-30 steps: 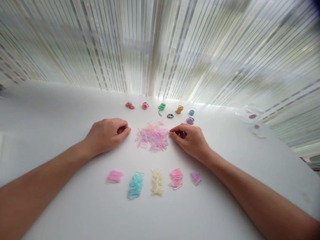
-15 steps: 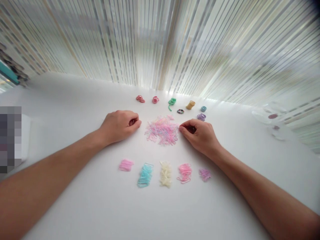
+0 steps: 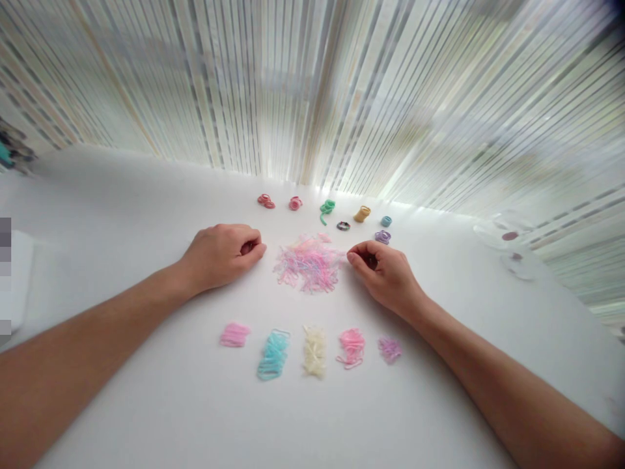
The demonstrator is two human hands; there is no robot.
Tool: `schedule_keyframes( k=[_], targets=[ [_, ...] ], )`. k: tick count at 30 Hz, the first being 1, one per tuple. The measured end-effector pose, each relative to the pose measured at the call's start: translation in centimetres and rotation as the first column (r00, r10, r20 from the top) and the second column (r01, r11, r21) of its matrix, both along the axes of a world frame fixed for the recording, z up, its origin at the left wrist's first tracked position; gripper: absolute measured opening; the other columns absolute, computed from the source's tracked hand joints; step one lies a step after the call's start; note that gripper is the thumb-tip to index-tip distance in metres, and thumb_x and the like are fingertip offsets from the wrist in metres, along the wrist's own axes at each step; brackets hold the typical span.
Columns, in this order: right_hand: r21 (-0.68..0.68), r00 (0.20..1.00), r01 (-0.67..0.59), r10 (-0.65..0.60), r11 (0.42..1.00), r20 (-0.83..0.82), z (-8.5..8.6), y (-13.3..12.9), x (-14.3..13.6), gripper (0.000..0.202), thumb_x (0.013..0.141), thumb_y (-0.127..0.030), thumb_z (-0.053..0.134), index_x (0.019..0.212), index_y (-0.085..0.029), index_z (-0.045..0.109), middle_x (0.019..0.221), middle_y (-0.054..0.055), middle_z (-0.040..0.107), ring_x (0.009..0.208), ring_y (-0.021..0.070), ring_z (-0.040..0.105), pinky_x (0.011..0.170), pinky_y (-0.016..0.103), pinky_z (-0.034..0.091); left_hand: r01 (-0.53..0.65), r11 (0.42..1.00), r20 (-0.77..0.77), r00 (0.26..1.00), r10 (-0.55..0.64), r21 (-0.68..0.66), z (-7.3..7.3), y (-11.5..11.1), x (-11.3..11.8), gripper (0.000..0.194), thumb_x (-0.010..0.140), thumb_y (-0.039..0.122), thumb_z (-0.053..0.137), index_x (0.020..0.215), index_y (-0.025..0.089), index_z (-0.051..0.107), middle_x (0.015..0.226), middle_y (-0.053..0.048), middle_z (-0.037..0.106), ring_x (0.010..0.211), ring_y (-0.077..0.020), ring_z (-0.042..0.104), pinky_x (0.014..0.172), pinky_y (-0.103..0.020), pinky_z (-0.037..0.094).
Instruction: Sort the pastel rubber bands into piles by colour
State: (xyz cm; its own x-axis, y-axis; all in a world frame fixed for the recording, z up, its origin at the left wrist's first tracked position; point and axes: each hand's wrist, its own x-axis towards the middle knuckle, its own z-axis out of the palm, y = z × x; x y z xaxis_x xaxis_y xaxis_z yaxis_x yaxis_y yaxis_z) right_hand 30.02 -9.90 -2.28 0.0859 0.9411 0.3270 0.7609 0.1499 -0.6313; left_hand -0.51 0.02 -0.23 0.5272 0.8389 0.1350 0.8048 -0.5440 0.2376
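A loose heap of pink, lilac and pale bands point(image 3: 310, 264) lies in the middle of the white table. Left of it rests my left hand point(image 3: 222, 257), fingers curled in with the thumb against them; what they hold, if anything, is hidden. My right hand point(image 3: 388, 270) is at the heap's right edge, thumb and forefinger pinched, and anything between the tips is too small to make out. Nearer me lie a pink bundle point(image 3: 235, 335), a light blue bundle point(image 3: 273, 355), a cream bundle point(image 3: 314, 352), a coral-pink bundle point(image 3: 351, 348) and a small purple bundle point(image 3: 389, 350).
Behind the heap sit red point(image 3: 266, 201), pink point(image 3: 295, 203), green point(image 3: 327, 208), yellow point(image 3: 362, 214), blue point(image 3: 386, 221) and purple coils point(image 3: 383, 237), plus a dark multicoloured ring point(image 3: 343, 226). Clear round objects point(image 3: 518, 266) stand at right. A striped curtain point(image 3: 293, 85) hangs behind the table.
The view has shifted, so the table items appear slightly lower and further left. My right hand looks a little farther from the heap; both hands keep their closed shape.
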Motion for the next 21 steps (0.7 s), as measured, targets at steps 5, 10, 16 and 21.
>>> schedule_keyframes(
  k=[5, 10, 16, 21],
  targets=[
    [-0.004, 0.994, 0.033, -0.033, 0.999, -0.101, 0.22, 0.07, 0.21, 0.023, 0.092, -0.040, 0.063, 0.086, -0.019, 0.070, 0.072, 0.003, 0.068, 0.062, 0.0157, 0.054, 0.058, 0.030, 0.041, -0.007, 1.000, 0.000, 1.000, 0.007, -0.006, -0.08, 0.00, 0.01, 0.032, 0.094, 0.046, 0.047, 0.074, 0.023, 0.054, 0.078, -0.003, 0.066, 0.072, -0.0188, 0.054, 0.066, -0.034, 0.030],
    [-0.065, 0.968, 0.030, -0.045, 0.997, -0.247, 0.28, 0.17, 0.62, 0.029, 0.092, -0.047, 0.064, 0.087, -0.019, 0.069, 0.072, 0.002, 0.064, 0.060, 0.0145, 0.050, 0.057, 0.030, 0.040, -0.009, 1.000, -0.001, 1.000, 0.009, -0.014, -0.05, 0.03, 0.03, 0.031, 0.094, 0.047, 0.046, 0.076, 0.023, 0.056, 0.079, -0.002, 0.065, 0.073, -0.0192, 0.054, 0.067, -0.035, 0.031],
    [-0.083, 0.991, 0.014, -0.025, 0.996, -0.135, 0.58, -0.20, 0.42, 0.026, 0.094, -0.043, 0.063, 0.089, -0.018, 0.069, 0.075, 0.003, 0.067, 0.066, 0.0160, 0.053, 0.061, 0.031, 0.040, -0.014, 1.000, -0.003, 1.000, 0.014, -0.017, 0.04, 0.02, -0.04, 0.032, 0.093, 0.048, 0.046, 0.077, 0.024, 0.058, 0.080, -0.003, 0.066, 0.074, -0.0203, 0.056, 0.067, -0.035, 0.030],
    [-0.066, 0.999, 0.035, -0.035, 0.997, -0.005, 0.83, -0.23, 0.40, 0.023, 0.095, -0.040, 0.059, 0.089, -0.020, 0.068, 0.073, 0.003, 0.067, 0.065, 0.0169, 0.055, 0.061, 0.031, 0.040, -0.013, 1.000, -0.008, 1.000, 0.013, -0.020, 0.06, 0.01, 0.03, 0.032, 0.093, 0.048, 0.045, 0.077, 0.024, 0.057, 0.079, -0.003, 0.065, 0.073, -0.0194, 0.054, 0.067, -0.034, 0.030]
  ],
)
